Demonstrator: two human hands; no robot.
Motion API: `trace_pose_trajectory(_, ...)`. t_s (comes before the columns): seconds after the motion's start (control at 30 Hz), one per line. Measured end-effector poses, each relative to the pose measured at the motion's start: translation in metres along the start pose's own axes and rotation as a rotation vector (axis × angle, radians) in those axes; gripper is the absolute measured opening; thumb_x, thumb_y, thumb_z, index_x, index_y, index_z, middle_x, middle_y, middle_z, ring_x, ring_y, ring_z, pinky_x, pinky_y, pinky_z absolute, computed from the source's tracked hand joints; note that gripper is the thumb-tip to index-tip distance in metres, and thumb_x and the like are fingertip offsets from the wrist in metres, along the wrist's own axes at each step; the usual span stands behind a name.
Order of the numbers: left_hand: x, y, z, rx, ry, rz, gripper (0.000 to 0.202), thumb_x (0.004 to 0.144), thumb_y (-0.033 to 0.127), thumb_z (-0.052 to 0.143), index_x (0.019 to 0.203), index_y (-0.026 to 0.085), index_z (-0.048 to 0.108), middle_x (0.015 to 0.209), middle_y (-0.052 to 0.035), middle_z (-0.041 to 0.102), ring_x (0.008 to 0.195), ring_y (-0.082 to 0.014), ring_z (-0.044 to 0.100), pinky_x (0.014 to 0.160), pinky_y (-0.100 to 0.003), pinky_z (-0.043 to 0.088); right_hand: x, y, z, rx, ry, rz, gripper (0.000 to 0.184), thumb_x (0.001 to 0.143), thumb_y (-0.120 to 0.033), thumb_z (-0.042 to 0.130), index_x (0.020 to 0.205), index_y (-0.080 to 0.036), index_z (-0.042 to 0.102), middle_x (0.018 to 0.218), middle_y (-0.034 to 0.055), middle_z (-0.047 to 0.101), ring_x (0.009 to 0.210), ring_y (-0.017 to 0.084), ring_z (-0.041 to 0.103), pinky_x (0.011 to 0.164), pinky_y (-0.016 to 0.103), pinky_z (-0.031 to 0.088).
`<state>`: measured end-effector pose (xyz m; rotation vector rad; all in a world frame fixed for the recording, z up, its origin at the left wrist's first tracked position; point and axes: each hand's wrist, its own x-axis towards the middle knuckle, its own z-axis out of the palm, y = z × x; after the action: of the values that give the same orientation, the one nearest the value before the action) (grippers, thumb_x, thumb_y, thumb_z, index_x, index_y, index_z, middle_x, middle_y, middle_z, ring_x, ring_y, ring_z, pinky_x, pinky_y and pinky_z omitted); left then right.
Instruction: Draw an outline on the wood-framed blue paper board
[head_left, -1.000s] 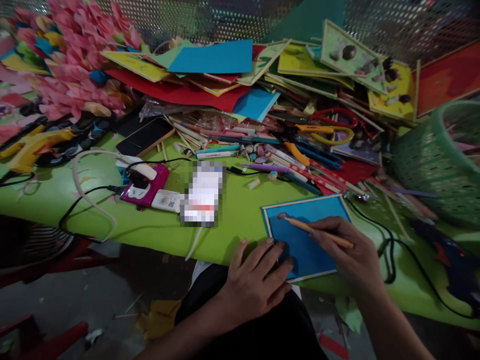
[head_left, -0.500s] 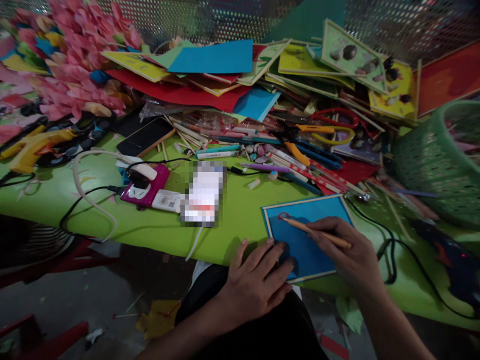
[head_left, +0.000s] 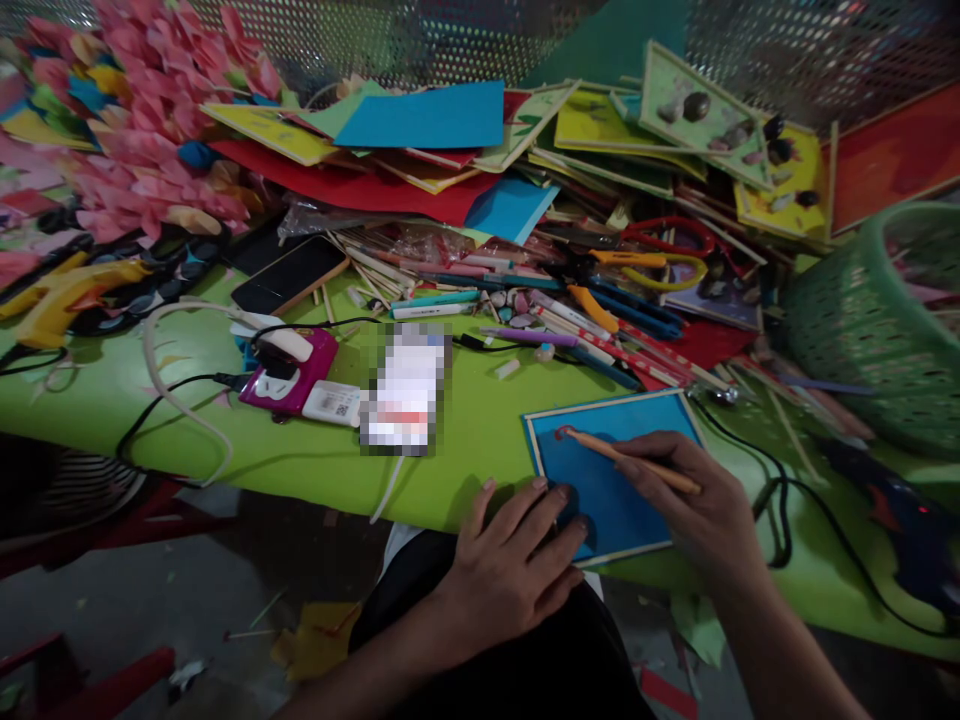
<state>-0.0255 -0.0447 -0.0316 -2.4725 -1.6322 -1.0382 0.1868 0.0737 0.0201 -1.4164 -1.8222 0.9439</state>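
A blue card (head_left: 611, 500) edged with thin pale sticks lies at the front of the green table. My right hand (head_left: 701, 500) is closed round an orange pencil-like stick (head_left: 600, 446), held slanting. Its tip touches a small red mark (head_left: 564, 433) near the card's upper left corner; whether it is a pencil or a thin brush is not clear. My left hand (head_left: 517, 560) lies flat with fingers spread, its fingertips over the card's lower left edge.
Left of the card are a lit phone (head_left: 405, 390) and a magenta power strip (head_left: 296, 370) with cables. Pens, sticks and scissors (head_left: 667, 262) pile up behind. A green basket (head_left: 862, 310) and a dark glue gun (head_left: 915, 530) stand at right, a yellow glue gun (head_left: 82, 290) at left.
The stick's tip has shifted very slightly at the red mark, where more red now shows inside the outline. My left hand stays put on the card.
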Motion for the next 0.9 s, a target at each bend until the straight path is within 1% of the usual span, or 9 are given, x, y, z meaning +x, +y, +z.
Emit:
trace_pose_trajectory(0.07,0.0,0.0,0.0,0.003,0.0,0.0,0.034,0.102,0.041,0.064,0.134,0.03,0.073,0.152,-0.0002,0.066,0.144,-0.0205,0.055,0.135,-0.046,0.007,0.001,-0.001,0.0,0.009,-0.01,0.003,0.019,0.092,-0.043,0.076,0.095,-0.025,0.077,0.089,0.0043,0.08,0.08,0.023,0.076,0.072,0.03,0.061)
trace_pose_trajectory(0.2,0.0,0.001,0.0,0.006,0.014,0.001,0.034,0.102,0.041,0.064,0.133,0.03,0.073,0.152,-0.0004,0.066,0.143,-0.0201,0.056,0.135,-0.046,0.008,0.002,-0.003,0.001,0.009,-0.027,0.006,0.022,0.091,-0.046,0.076,0.094,-0.024,0.077,0.087,0.0045,0.08,0.076,0.022,0.076,0.068,0.03,0.06)
trace_pose_trajectory(0.33,0.001,0.001,0.0,0.006,0.009,0.005,0.034,0.102,0.04,0.064,0.133,0.029,0.073,0.152,-0.001,0.066,0.144,-0.0211,0.055,0.135,-0.047,0.007,0.002,-0.004,0.001,-0.004,-0.011,0.023,0.024,0.091,-0.048,0.076,0.094,-0.024,0.077,0.088,0.0052,0.08,0.078,0.023,0.076,0.07,0.031,0.061)
trace_pose_trajectory(0.47,0.001,0.001,-0.001,0.003,0.005,-0.003,0.033,0.103,0.041,0.064,0.132,0.03,0.074,0.152,-0.0001,0.066,0.143,-0.02,0.056,0.136,-0.046,0.006,0.001,-0.001,0.001,0.01,-0.02,0.005,0.025,0.091,-0.049,0.076,0.093,-0.024,0.076,0.087,0.0047,0.08,0.076,0.023,0.076,0.068,0.031,0.061)
trace_pose_trajectory(0.57,0.0,0.001,-0.001,0.004,0.004,-0.002,0.033,0.103,0.041,0.064,0.133,0.03,0.073,0.152,0.0003,0.066,0.143,-0.0195,0.055,0.136,-0.046,0.005,0.001,0.001,0.001,0.007,-0.016,-0.01,0.023,0.091,-0.047,0.076,0.094,-0.024,0.077,0.085,0.0039,0.079,0.075,0.022,0.076,0.067,0.029,0.06)
trace_pose_trajectory(0.73,0.0,0.001,0.0,0.006,-0.002,-0.009,0.035,0.102,0.042,0.064,0.134,0.031,0.072,0.153,0.0007,0.065,0.144,-0.0193,0.055,0.136,-0.046,0.005,0.0,0.002,0.001,0.018,0.018,-0.017,0.021,0.091,-0.045,0.078,0.094,-0.024,0.078,0.087,0.0039,0.079,0.076,0.021,0.075,0.067,0.029,0.059)
trace_pose_trajectory(0.9,0.001,0.001,-0.001,-0.015,0.002,-0.006,0.035,0.102,0.041,0.065,0.134,0.03,0.072,0.151,0.0009,0.066,0.144,-0.0191,0.055,0.136,-0.045,0.004,-0.007,0.008,-0.001,0.088,0.144,0.054,0.02,0.089,-0.044,0.082,0.096,-0.026,0.079,0.086,0.0016,0.076,0.075,0.019,0.07,0.066,0.03,0.055)
